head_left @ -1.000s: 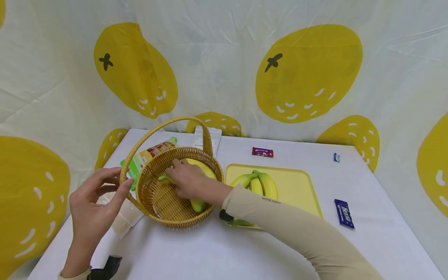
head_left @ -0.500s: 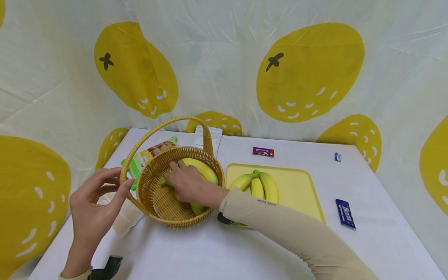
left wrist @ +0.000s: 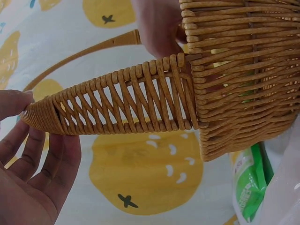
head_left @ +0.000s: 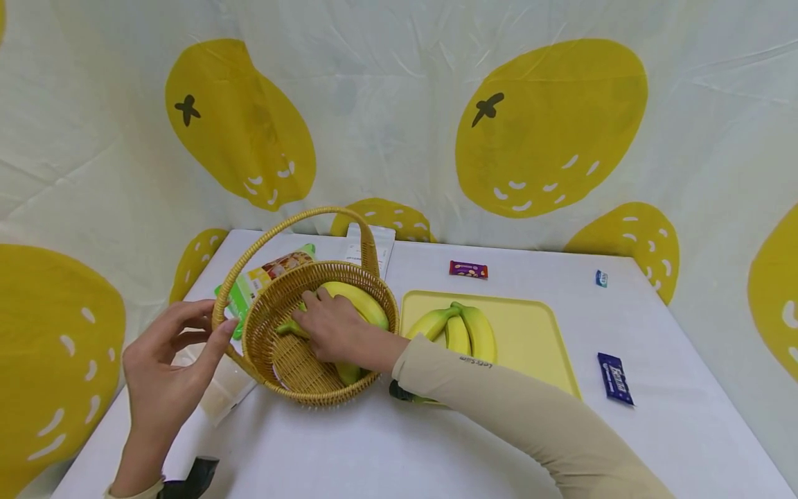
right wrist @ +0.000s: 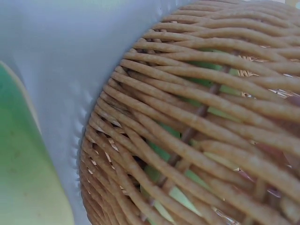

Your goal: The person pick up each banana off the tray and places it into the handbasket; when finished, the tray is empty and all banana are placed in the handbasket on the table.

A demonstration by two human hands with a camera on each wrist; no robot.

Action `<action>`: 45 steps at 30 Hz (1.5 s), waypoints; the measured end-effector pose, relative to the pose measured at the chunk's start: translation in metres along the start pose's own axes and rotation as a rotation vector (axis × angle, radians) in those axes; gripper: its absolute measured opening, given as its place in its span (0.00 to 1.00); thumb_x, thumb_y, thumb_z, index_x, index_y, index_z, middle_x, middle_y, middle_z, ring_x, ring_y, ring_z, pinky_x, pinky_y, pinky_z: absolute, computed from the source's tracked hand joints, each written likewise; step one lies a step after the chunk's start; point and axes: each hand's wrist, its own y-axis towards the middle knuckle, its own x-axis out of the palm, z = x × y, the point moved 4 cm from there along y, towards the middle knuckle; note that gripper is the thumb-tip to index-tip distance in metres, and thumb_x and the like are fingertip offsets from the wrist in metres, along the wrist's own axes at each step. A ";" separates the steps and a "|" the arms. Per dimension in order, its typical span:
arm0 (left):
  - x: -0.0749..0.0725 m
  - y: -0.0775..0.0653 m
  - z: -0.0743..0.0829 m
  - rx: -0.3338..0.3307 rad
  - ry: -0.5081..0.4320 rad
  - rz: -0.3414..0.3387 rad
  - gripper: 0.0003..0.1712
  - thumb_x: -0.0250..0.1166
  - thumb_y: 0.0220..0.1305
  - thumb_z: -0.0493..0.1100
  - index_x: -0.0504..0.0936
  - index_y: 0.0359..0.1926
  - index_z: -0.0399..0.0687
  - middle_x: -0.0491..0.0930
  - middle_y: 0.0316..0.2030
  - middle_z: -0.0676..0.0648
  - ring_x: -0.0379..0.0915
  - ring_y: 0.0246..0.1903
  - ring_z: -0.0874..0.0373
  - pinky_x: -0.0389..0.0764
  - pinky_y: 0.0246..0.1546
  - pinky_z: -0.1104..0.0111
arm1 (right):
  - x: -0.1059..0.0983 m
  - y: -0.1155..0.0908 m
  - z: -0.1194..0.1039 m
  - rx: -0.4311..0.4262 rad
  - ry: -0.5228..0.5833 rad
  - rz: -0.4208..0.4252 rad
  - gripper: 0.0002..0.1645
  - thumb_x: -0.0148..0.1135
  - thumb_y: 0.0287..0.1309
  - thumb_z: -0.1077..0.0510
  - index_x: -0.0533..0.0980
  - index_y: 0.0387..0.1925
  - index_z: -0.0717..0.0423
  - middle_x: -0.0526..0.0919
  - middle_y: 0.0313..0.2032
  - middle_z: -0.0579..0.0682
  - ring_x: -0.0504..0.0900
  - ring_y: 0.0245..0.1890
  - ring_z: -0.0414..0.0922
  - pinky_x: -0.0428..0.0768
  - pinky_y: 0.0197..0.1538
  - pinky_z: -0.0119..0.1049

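Note:
My left hand (head_left: 171, 360) pinches the side of the tall handle (left wrist: 117, 105) of a woven basket (head_left: 312, 398) between thumb and fingers. The basket tilts a little, its mouth facing me. Inside it my right hand (head_left: 337, 333) has its fingers curled over a bunch of bananas (head_left: 363, 303), whose green stem points left; the fingertips are partly hidden. Through the weave of the basket wall (right wrist: 187, 117) in the right wrist view, green and yellow show. Another banana bunch (head_left: 479, 329) lies on a yellow tray (head_left: 536, 339), partly covered by the right sleeve.
A green snack bag (head_left: 240, 305) and a pale package (head_left: 224, 388) lie left of the basket, a white packet (head_left: 377, 239) behind it. Beyond the tray is a purple-red bar (head_left: 468, 270). A dark blue bar (head_left: 615, 379) and a small blue-white packet (head_left: 601, 278) lie at right.
My right hand has shifted slightly left within the basket, and the banana stem beneath it sits a little lower. The left hand and the basket have stayed put.

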 end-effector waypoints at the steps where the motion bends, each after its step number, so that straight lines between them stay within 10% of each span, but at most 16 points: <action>1: 0.000 0.000 0.000 -0.001 0.000 0.000 0.20 0.73 0.52 0.18 0.86 0.48 0.25 0.86 0.41 0.43 0.78 0.35 0.62 0.81 0.42 0.82 | 0.000 0.000 0.000 0.000 0.000 0.001 0.25 0.68 0.68 0.47 0.78 0.64 0.43 0.74 0.49 0.48 0.70 0.41 0.44 0.74 0.26 0.31; 16: 0.000 0.000 0.000 0.002 -0.017 0.005 0.19 0.72 0.52 0.17 0.86 0.48 0.24 0.86 0.41 0.45 0.78 0.34 0.62 0.82 0.42 0.82 | -0.028 -0.021 0.024 0.034 0.124 0.040 0.29 0.65 0.71 0.45 0.76 0.71 0.43 0.75 0.59 0.51 0.75 0.50 0.47 0.79 0.30 0.33; 31: -0.003 -0.003 -0.007 -0.035 0.031 -0.021 0.23 0.75 0.53 0.19 0.87 0.51 0.29 0.86 0.44 0.50 0.79 0.36 0.61 0.81 0.43 0.82 | -0.050 -0.111 0.073 0.101 0.252 0.295 0.30 0.70 0.66 0.53 0.77 0.68 0.48 0.76 0.61 0.52 0.77 0.51 0.52 0.82 0.36 0.39; 45: 0.001 0.001 0.005 0.006 -0.035 0.004 0.19 0.72 0.52 0.17 0.85 0.48 0.23 0.86 0.41 0.45 0.78 0.34 0.62 0.82 0.42 0.82 | -0.029 -0.176 0.105 0.241 0.270 0.315 0.35 0.74 0.61 0.52 0.76 0.69 0.51 0.78 0.60 0.58 0.76 0.56 0.59 0.81 0.51 0.56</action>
